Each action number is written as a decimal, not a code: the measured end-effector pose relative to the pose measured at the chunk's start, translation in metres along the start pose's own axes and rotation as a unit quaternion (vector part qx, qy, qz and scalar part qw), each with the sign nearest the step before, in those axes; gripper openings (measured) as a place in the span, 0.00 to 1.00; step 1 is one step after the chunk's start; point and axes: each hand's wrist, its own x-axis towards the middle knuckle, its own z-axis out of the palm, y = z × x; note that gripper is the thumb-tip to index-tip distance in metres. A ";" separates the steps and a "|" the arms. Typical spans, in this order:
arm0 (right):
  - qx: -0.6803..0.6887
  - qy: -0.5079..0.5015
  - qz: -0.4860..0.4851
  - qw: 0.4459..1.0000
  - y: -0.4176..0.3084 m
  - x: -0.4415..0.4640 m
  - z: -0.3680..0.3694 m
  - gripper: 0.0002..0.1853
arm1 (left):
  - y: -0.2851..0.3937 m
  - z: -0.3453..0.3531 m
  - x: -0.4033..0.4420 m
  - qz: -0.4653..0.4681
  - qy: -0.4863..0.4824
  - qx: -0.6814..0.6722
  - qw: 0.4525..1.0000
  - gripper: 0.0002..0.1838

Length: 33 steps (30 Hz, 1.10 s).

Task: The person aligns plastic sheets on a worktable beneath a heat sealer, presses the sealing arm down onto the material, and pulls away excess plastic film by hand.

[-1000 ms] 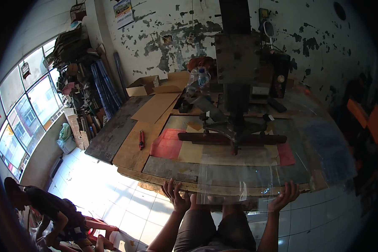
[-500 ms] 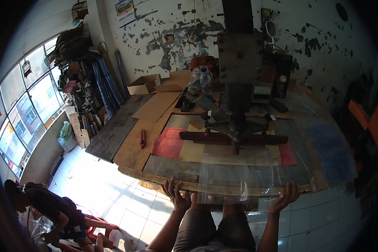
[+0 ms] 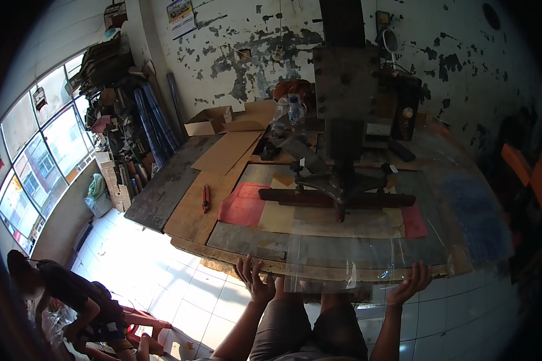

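Observation:
My left hand (image 3: 256,280) rests against the front edge of the workbench (image 3: 190,240), its fingers raised and apart. Farther right on the same edge, my right hand (image 3: 409,284) also has its fingers spread. A clear plastic sheet (image 3: 319,262) lies between the hands and hangs over the edge; neither hand visibly grips it. Beyond it, a machine's dark horizontal bar (image 3: 367,200) crosses yellowish sheet material (image 3: 319,225). A red piece (image 3: 243,204) shows at the left and a smaller red piece (image 3: 413,221) at the right.
A red cutter (image 3: 206,198) lies on the left of the bench, near brown cardboard (image 3: 227,153). The machine's thick column (image 3: 345,84) stands centrally. Clear plastic with a blue area (image 3: 479,210) covers the right side. Another person (image 3: 81,301) sits bent forward at lower left.
The person at lower left has shifted slightly, with head and arms in a new position. The whole view has moved a little. My hands stay at the bench edge.

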 end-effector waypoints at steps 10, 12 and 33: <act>0.000 0.004 -0.003 1.000 -0.003 0.002 -0.001 0.33 | 0.001 -0.003 0.001 0.009 -0.017 0.005 1.000 0.27; -0.002 0.003 -0.002 1.000 -0.004 0.003 -0.002 0.33 | 0.002 -0.003 0.001 0.005 -0.018 0.006 1.000 0.27; -0.017 -0.039 0.003 0.999 0.001 0.006 -0.013 0.30 | -0.002 0.000 0.000 0.003 -0.003 -0.010 1.000 0.29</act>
